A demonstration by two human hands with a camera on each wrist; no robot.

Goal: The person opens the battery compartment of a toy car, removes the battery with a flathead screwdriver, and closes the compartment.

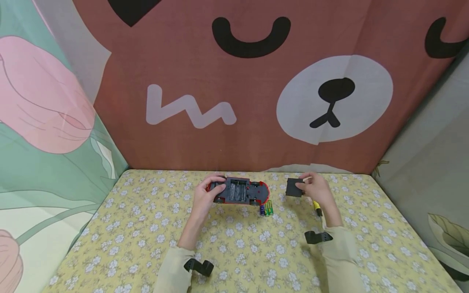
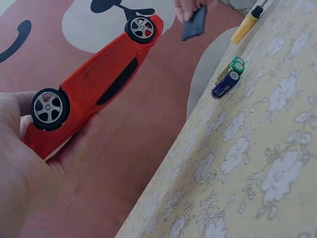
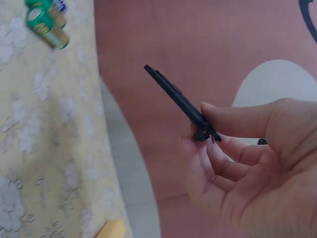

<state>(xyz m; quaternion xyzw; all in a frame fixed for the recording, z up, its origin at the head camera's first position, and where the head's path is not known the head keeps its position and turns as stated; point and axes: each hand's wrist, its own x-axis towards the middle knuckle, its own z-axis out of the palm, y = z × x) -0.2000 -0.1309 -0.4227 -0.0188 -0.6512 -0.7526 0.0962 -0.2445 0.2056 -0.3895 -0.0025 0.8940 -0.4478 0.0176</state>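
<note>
My left hand (image 1: 205,197) grips one end of a red toy car (image 2: 94,74). Its dark underside (image 1: 259,192) faces the head camera, and an uncovered battery compartment (image 1: 238,190) shows in the middle. To the right, my right hand (image 1: 318,190) pinches a flat black battery cover (image 3: 173,94) between thumb and fingers, held apart from the car. Several batteries (image 1: 266,208), green and dark blue, lie side by side on the table just below the car's right end. Both the car and the cover are off the table in the wrist views.
A yellow-handled screwdriver (image 1: 317,208) lies under my right wrist, partly hidden in the head view. The table has a yellow flowered cloth (image 1: 234,252). Behind it hangs a brown curtain (image 1: 256,150) with a bear's face, and side curtains flank the table.
</note>
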